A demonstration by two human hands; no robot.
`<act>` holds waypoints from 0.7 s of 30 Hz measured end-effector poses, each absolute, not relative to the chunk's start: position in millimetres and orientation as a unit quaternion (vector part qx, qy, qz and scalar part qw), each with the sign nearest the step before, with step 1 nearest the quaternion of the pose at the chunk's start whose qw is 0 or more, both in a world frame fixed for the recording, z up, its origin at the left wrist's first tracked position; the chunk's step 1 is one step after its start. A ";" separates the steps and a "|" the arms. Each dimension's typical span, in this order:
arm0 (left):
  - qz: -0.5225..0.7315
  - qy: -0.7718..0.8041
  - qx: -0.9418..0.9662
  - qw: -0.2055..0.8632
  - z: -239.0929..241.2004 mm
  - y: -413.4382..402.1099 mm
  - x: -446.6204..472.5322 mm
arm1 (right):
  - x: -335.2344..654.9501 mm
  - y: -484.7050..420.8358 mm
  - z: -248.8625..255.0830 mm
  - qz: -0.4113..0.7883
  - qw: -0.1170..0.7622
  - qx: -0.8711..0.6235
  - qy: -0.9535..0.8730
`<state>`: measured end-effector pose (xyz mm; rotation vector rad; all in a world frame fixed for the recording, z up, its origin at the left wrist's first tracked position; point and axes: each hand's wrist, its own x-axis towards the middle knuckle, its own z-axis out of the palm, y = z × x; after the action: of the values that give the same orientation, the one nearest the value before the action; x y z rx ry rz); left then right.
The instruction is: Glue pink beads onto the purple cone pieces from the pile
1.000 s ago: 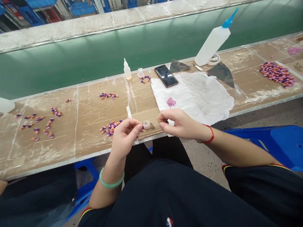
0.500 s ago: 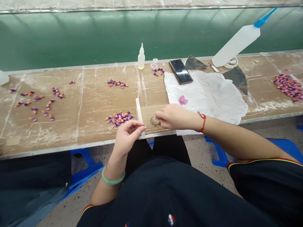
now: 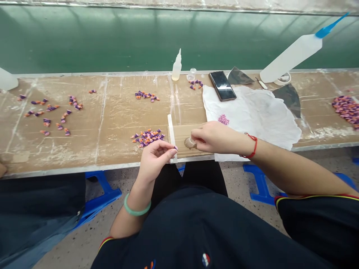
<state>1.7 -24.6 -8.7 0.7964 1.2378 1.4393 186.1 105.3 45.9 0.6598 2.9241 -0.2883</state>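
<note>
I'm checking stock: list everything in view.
Bench: one, brown, midframe
Surface: one, green, behind bench
Sheet: one, white, right
Granules: many, pink, on sheet
Pieces: many, purple-orange, across bench
Cardboard: one, brown, front centre
Pot: one, clear, on cardboard
Strip: one, white, cardboard's left
Dropper bottle: one, translucent, rear centre
Cup: one, clear, rear centre
Phone: one, black, sheet's edge
Scraps: two, dark, by sheet
Tape: one, white, rear right
Tool: one, whitish, rear right
Large bottle: one, white, rear right
Container: one, white, left edge
Stools: multiple, blue, below bench
Garment: one, dark, lower left
Own shirt: one, navy, bottom
Left hand: one, holding piece
Right hand: one, at pot
</note>
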 end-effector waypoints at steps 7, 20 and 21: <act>0.644 0.459 0.326 0.517 10.2 -29.1 19.8 | 196.5 86.9 63.3 -0.460 -0.064 0.267 0.844; 0.652 0.407 0.397 0.502 28.4 -34.2 31.2 | 203.4 62.0 81.3 -0.509 -0.133 0.239 0.816; 0.652 0.409 0.401 0.497 28.9 -34.2 31.7 | 204.0 61.7 81.3 -0.507 -0.133 0.241 0.817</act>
<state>31.7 -34.2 28.9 0.9714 0.9894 1.5776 204.0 61.7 81.3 0.8278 2.8093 -1.7444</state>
